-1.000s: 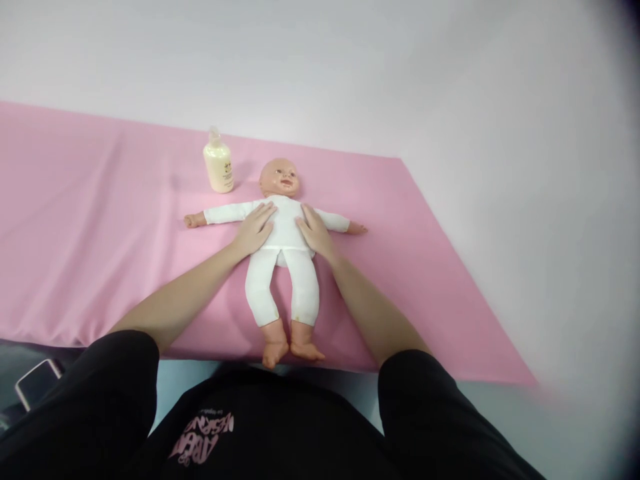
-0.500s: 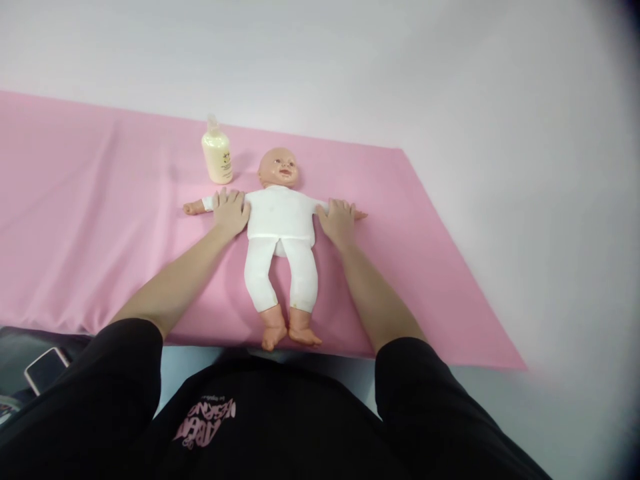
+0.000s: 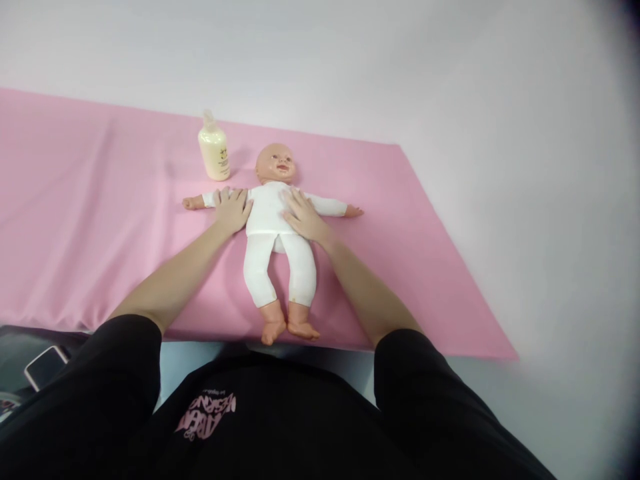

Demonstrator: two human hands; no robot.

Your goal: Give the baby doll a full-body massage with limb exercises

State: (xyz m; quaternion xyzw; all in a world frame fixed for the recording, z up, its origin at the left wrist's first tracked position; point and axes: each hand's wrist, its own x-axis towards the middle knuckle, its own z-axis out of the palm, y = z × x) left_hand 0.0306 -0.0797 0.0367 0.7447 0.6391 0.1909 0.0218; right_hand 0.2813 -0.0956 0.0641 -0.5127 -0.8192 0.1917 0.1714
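A baby doll (image 3: 273, 230) in a white suit lies on its back on a pink sheet (image 3: 90, 220), arms spread, feet toward me. My left hand (image 3: 231, 209) rests flat with fingers spread on the doll's arm on the left side, near the shoulder. My right hand (image 3: 301, 215) lies flat, fingers stretched out, on the right side of the doll's chest. Neither hand holds anything.
A cream lotion bottle (image 3: 214, 149) with a pump top stands on the sheet just left of the doll's head. A phone (image 3: 45, 366) lies at the lower left, off the sheet. The pink sheet ends at the right, where a white surface (image 3: 525, 200) begins.
One second ago both hands lay on the doll's chest; they then slid out onto its arms. My right hand has now come back onto the chest, while the left stays on the arm.
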